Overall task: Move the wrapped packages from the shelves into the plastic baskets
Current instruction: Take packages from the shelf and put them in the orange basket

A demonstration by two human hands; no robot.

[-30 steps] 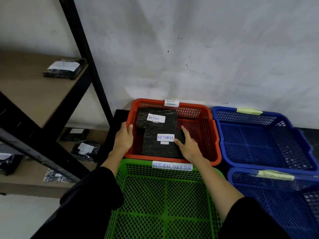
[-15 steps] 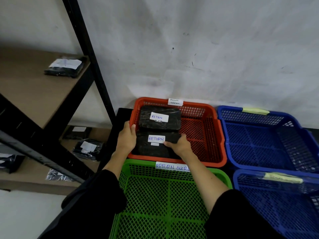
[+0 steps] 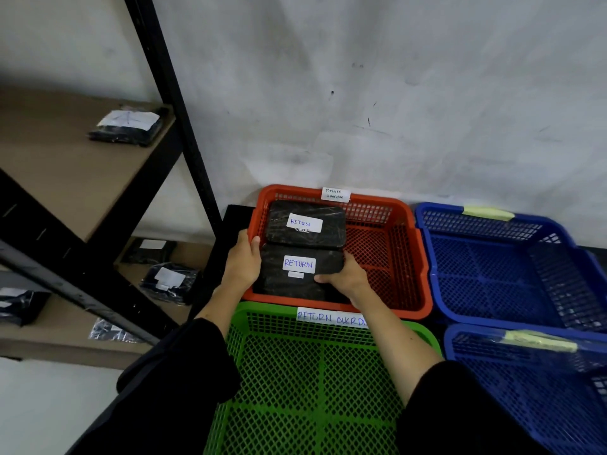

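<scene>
Left hand [image 3: 242, 266] and right hand [image 3: 346, 277] grasp the near package [image 3: 295, 274] by its side edges, low in the orange basket [image 3: 417, 257]; the basket's right half lies open.

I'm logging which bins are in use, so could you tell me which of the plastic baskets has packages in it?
The orange basket by the wall; it holds two black wrapped packages, while the others show bare mesh.

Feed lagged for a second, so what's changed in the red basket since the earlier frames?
The near RETURN package has sunk lower into the red basket, settling just in front of the far package. The right hand shifted to grip its right end; the left hand holds its left end at the rim. The far package and the other baskets are unchanged.
</scene>
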